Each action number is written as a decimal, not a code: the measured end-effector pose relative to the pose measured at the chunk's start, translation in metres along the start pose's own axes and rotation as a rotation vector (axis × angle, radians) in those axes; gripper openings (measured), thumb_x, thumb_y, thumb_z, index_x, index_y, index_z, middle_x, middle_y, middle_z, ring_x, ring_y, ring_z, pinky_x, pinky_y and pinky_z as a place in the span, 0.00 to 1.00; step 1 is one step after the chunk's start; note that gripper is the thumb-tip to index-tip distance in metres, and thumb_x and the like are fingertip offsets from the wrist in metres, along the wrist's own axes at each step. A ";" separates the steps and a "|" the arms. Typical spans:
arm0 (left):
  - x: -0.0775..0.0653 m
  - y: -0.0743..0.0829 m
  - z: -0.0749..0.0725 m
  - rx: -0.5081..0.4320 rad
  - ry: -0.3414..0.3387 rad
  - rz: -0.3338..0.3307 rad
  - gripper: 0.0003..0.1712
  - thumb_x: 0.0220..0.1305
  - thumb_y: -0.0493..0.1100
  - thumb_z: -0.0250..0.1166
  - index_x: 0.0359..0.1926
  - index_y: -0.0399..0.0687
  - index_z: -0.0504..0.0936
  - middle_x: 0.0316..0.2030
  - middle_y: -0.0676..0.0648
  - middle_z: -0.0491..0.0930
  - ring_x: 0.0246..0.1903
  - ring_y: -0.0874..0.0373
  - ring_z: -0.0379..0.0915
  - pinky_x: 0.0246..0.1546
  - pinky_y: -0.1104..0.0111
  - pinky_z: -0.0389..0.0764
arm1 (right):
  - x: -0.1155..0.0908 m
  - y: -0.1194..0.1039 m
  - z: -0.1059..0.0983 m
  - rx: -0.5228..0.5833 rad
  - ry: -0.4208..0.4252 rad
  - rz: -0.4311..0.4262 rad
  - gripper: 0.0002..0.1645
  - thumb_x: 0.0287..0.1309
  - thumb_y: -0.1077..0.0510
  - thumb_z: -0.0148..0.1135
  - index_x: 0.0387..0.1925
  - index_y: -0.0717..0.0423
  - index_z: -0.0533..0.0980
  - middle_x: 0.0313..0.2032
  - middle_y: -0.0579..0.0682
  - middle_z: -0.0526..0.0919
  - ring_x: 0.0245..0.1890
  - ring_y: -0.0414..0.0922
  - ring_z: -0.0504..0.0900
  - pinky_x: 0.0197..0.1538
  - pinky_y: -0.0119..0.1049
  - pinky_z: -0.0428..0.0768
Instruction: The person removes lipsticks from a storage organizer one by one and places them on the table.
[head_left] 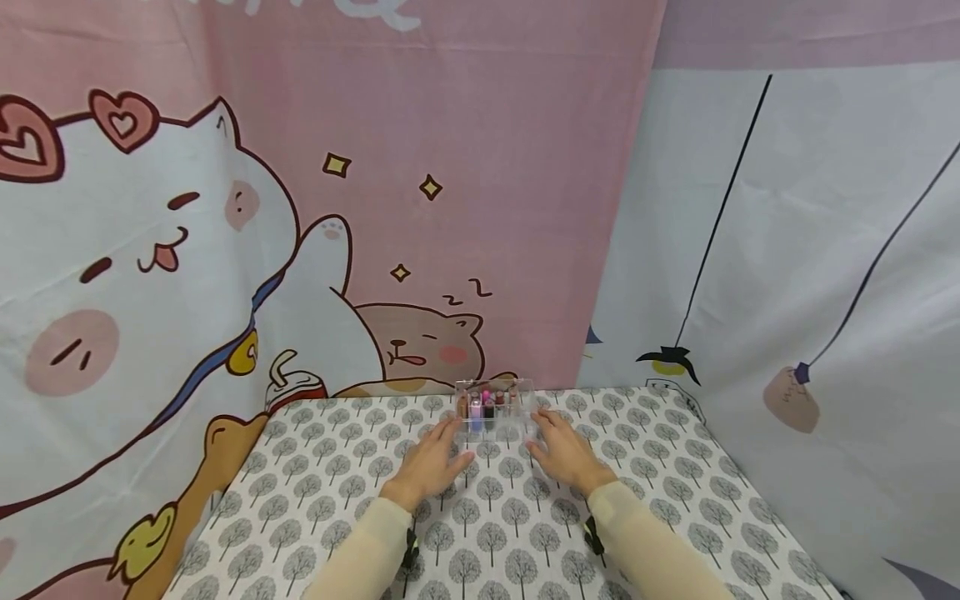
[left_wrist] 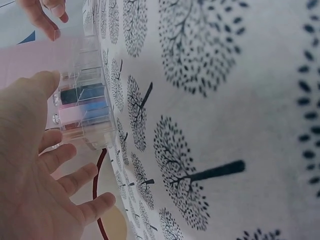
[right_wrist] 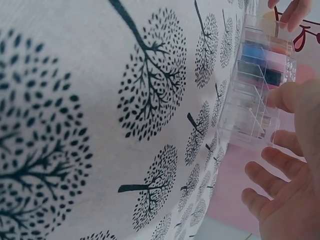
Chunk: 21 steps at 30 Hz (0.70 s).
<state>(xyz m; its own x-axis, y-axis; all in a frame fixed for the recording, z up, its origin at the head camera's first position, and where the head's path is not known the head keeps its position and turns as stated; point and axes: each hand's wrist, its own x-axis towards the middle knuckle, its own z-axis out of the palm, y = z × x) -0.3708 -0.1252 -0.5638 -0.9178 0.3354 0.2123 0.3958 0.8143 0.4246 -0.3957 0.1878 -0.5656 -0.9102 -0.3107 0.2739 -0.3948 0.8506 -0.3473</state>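
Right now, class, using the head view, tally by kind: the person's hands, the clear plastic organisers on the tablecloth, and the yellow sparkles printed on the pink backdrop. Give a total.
Left hand and right hand: 2
Clear organiser: 1
Yellow sparkles: 3
Total: 6
Left out: the coloured items inside, too small and overlapped to count surely.

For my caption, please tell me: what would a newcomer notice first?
The large white cartoon animal at the left of the pink fabric backdrop probably comes first. Next comes the clear plastic compartment box with small colourful items, on the white tree-printed cloth between the left hand and right hand.
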 end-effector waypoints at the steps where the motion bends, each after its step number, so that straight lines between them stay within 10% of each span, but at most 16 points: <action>1: -0.001 0.000 0.000 -0.004 0.003 0.003 0.47 0.89 0.61 0.65 0.92 0.43 0.61 0.90 0.32 0.62 0.84 0.23 0.68 0.80 0.26 0.78 | -0.001 0.000 0.000 0.003 0.001 -0.001 0.39 0.84 0.50 0.70 0.85 0.63 0.72 0.85 0.67 0.72 0.81 0.69 0.77 0.81 0.70 0.82; 21: -0.016 0.003 -0.014 0.048 0.034 0.043 0.34 0.88 0.56 0.68 0.80 0.40 0.78 0.83 0.33 0.74 0.78 0.31 0.78 0.78 0.36 0.85 | -0.008 -0.004 -0.003 -0.022 0.129 -0.062 0.18 0.75 0.62 0.78 0.61 0.61 0.90 0.60 0.59 0.91 0.56 0.57 0.93 0.60 0.52 0.98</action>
<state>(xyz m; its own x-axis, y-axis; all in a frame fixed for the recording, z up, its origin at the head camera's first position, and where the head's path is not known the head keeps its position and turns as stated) -0.3547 -0.1351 -0.5535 -0.8983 0.3547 0.2595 0.4319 0.8215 0.3722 -0.3862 0.1878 -0.5641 -0.8600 -0.3069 0.4078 -0.4455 0.8412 -0.3064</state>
